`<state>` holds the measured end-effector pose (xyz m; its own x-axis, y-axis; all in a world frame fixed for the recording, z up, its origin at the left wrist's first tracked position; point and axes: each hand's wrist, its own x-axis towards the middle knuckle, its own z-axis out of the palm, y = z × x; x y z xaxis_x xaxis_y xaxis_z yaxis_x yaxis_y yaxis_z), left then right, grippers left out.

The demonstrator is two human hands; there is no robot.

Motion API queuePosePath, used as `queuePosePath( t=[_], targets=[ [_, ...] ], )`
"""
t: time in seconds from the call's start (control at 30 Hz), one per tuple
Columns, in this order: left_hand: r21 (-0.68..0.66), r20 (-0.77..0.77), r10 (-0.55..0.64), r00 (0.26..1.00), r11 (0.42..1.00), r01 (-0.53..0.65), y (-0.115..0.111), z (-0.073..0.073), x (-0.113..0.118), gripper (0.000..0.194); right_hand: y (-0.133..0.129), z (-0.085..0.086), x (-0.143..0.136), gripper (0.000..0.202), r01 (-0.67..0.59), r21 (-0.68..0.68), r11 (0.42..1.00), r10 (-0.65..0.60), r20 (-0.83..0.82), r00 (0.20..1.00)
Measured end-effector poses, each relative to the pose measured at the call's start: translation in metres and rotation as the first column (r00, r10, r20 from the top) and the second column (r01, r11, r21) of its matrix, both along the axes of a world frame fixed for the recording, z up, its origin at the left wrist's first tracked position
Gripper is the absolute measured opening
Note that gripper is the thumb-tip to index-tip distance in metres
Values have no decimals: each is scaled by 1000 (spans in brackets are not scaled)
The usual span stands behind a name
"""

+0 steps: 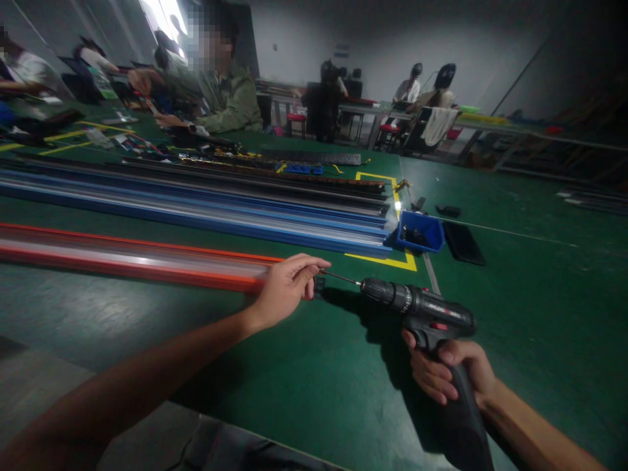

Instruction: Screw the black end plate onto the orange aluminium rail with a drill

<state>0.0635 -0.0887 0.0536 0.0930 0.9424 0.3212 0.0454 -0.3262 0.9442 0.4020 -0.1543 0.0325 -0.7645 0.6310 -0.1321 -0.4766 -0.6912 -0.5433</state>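
Note:
A black cordless drill [436, 311] points left, its handle wrapped by my right hand [451, 373]. From its chuck a long thin bit reaches toward my left hand [289, 288], whose thumb and index finger are pinched at the bit's tip. Whatever small piece lies between those fingers is too small to make out. My left hand is over the right end of a long red-edged rail [147, 261], beside a small dark end piece [318, 286].
Blue and black rails [220, 212] lie behind the red one. A blue bin [420, 231] with dark parts and a black flat object [464, 243] stand right of them on the green table [530, 301]. People sit farther back.

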Motion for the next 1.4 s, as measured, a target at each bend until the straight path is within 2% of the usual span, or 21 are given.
queuePosePath(
  t=[0.37, 0.5, 0.67, 0.97, 1.07, 1.2, 1.23, 1.3, 1.4],
  targets=[
    [-14, 3, 21, 1000, 1000, -21, -1, 0, 2, 27, -1, 1, 2, 35, 22, -12, 1000, -21, 70, 997],
    [-5, 14, 21, 1000, 1000, -21, -2, 0, 2, 24, -1, 1, 2, 34, 13, -1, 1000, -12, 47, 999],
    [1, -52, 6, 999, 1000, -6, -4, 1, 4, 23, -1, 1, 2, 34, -1, -9, 1000, 2, 44, 999],
    [-138, -3, -54, 999, 989, 53, -4, 5, 3, 35, 1, 3, 0, 34, 13, -24, 1000, -11, 82, 997],
    [-176, 1, -63, 998, 982, 62, -3, 8, 1, 46, 1, 2, -1, 34, 17, -22, 1000, -15, 98, 995],
    [-131, -23, -53, 998, 990, 50, -2, 11, -2, 87, 0, 2, -1, 33, 24, -17, 1000, -22, 100, 995],
    [-112, -14, -41, 999, 993, 39, -1, 11, -2, 92, 0, 3, -1, 33, 27, -14, 1000, -26, 94, 995],
    [-84, 52, 1, 999, 996, 3, 2, 12, -2, 80, 0, 4, -2, 33, 38, -7, 999, -37, 87, 996],
    [-106, 207, 75, 975, 993, -54, 10, 16, -5, 43, 0, 5, -4, 33, 65, -5, 998, -64, 84, 994]
  ],
)
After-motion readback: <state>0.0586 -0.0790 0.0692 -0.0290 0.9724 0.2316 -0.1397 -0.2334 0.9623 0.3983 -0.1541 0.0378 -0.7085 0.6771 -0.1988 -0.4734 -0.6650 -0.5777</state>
